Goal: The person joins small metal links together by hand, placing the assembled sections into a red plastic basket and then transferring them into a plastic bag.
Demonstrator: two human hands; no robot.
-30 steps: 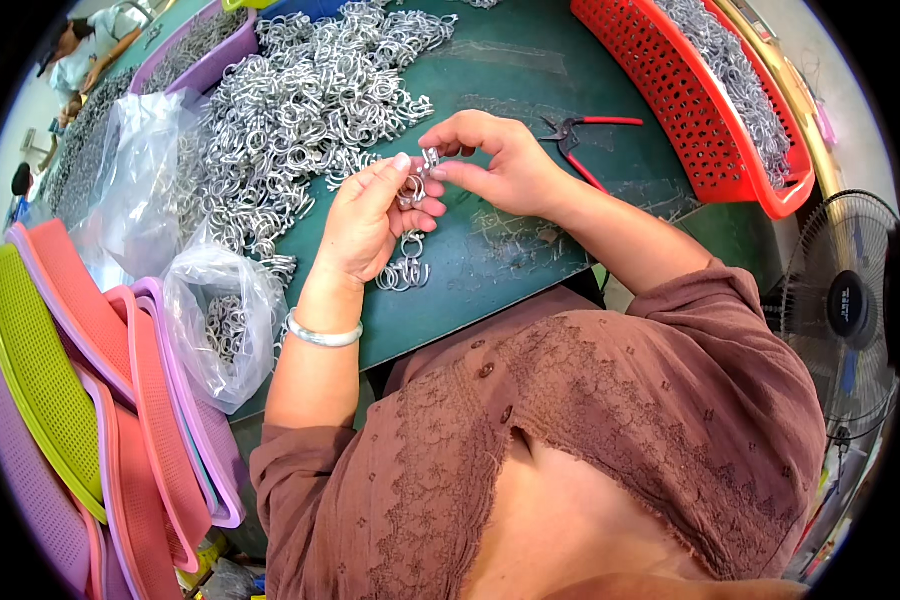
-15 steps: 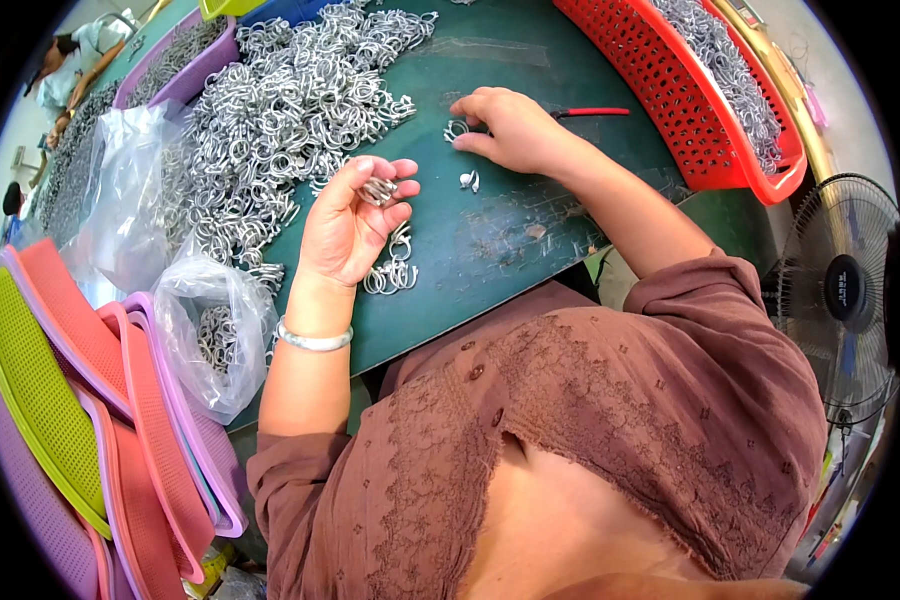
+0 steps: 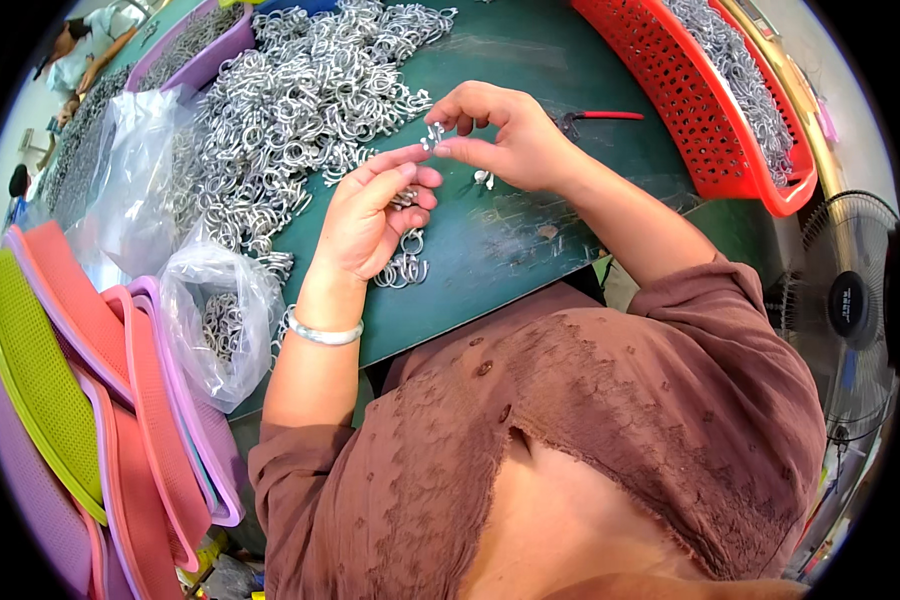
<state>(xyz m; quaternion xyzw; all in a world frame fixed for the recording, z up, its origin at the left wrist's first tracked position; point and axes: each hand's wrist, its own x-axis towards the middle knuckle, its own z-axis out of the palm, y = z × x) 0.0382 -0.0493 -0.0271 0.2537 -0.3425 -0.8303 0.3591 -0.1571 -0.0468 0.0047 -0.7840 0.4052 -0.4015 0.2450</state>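
My left hand (image 3: 362, 222) is closed with several silvery metal rings (image 3: 402, 199) in its curled fingers. Just beyond its fingertips, my right hand (image 3: 510, 140) pinches a small metal ring (image 3: 433, 138) between thumb and fingers; the left fingertips reach up to it. A small cluster of rings (image 3: 402, 268) lies on the green table (image 3: 510, 240) below my left hand. Partly hidden under my right hand is a small whitish metal piece (image 3: 483, 179). A big heap of similar rings (image 3: 300, 120) spreads over the table to the left of my hands.
A red perforated basket (image 3: 705, 150) of metal parts stands at right, near a red-handled tool (image 3: 610, 115) and a fan (image 3: 850, 305). At left are a clear bag (image 3: 185, 340) holding rings, stacked plastic baskets (image 3: 45, 370) and a purple bin (image 3: 240, 40). Another person (image 3: 80, 60) shows far left.
My right hand has lifted a ring from the table and moved left to my left hand. My left fingers have closed more and reach toward it. The view has shifted slightly.
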